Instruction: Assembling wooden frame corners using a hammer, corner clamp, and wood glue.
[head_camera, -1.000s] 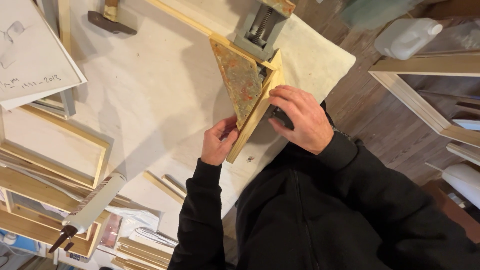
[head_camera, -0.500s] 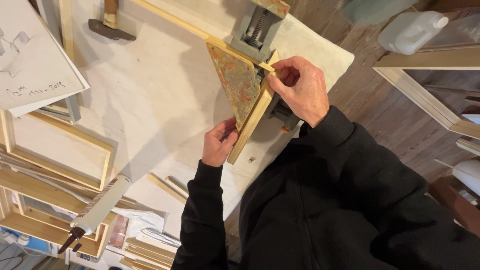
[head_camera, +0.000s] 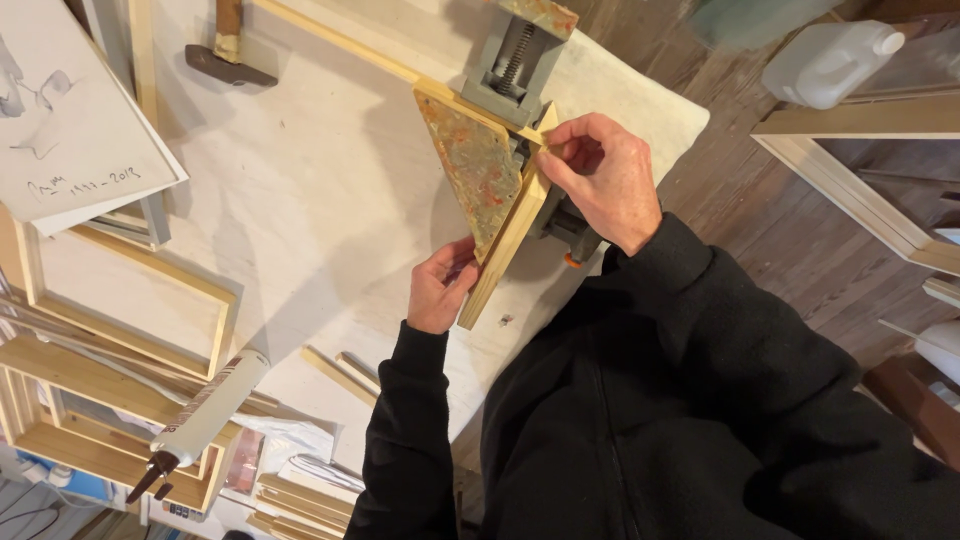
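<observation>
My right hand (head_camera: 600, 175) is pinching the upper end of the wooden frame strip (head_camera: 505, 245) at the corner clamp (head_camera: 515, 70), near the desk's (head_camera: 300, 190) right edge, while my left hand (head_camera: 440, 285) is gripping the strip's lower end.

Floor: dark wooden boards (head_camera: 800, 250), right side of the frame.
Workbench: pale top (head_camera: 300, 200) filling the centre and upper left.
Light: soft, casting faint shadows across the bench.
</observation>
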